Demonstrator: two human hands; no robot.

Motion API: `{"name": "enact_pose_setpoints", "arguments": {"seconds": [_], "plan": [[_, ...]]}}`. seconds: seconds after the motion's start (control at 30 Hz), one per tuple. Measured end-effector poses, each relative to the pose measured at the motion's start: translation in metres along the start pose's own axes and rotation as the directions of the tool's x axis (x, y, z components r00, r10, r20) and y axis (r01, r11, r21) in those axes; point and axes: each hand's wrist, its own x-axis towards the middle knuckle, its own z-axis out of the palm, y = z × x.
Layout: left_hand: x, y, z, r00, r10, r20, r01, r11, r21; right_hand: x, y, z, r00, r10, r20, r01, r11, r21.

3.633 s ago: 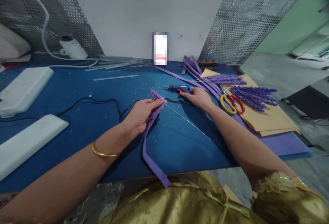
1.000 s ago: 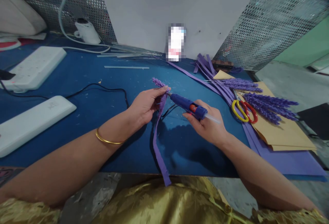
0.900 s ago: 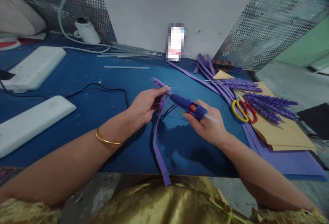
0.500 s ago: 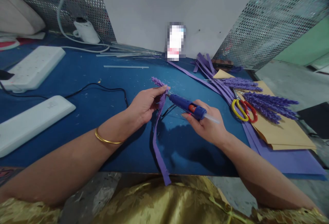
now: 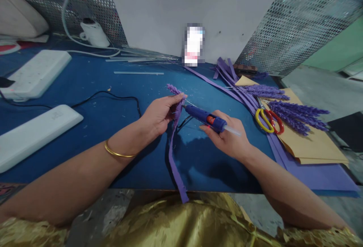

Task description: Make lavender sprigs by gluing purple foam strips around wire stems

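Observation:
Between the thumb and fingers of my left hand point(image 5: 159, 116) is a purple lavender flower point(image 5: 173, 89), its fringed tip poking out to the upper left. From that grip a long purple paper strip point(image 5: 173, 156) hangs down past the table's front edge. My right hand point(image 5: 231, 135) is wrapped round a blue glue gun point(image 5: 205, 115), a clear glue stick point(image 5: 233, 130) jutting from its back end. The gun's nozzle is at the strip close to my left fingertips; whether it touches cannot be made out. A thin wire shows by my left fingertips.
Finished lavender stems point(image 5: 297, 116), red-and-yellow scissors point(image 5: 268, 121) and brown paper point(image 5: 320, 147) lie at right over purple sheets point(image 5: 320, 177). Purple strips point(image 5: 227, 77) and a phone point(image 5: 193, 45) are behind. White power strips point(image 5: 39, 131), a black cord point(image 5: 113, 96) and loose glue sticks point(image 5: 138, 73) lie left.
The glue gun has shifted very slightly left. Both hands keep their grips, and the strip hangs as before.

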Motion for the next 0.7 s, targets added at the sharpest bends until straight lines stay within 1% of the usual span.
{"name": "enact_pose_setpoints", "arguments": {"seconds": [0.2,0.43,0.7], "plan": [[0.0017,0.0004,-0.0005,1.000,-0.001,0.003,0.001,1.000,-0.010,0.0003,-0.0011,-0.0015,0.999,0.009,0.032,-0.009,1.000,0.003],[0.0018,0.0000,-0.0008,1.000,-0.008,-0.006,0.007,1.000,-0.007,0.0010,-0.0029,-0.0039,0.999,-0.009,0.031,0.008,0.999,0.031],[0.0022,-0.0001,-0.0016,1.000,0.005,-0.005,-0.005,1.000,0.005,-0.0001,-0.0033,-0.0042,0.999,-0.001,0.050,-0.001,0.999,0.036]]}}
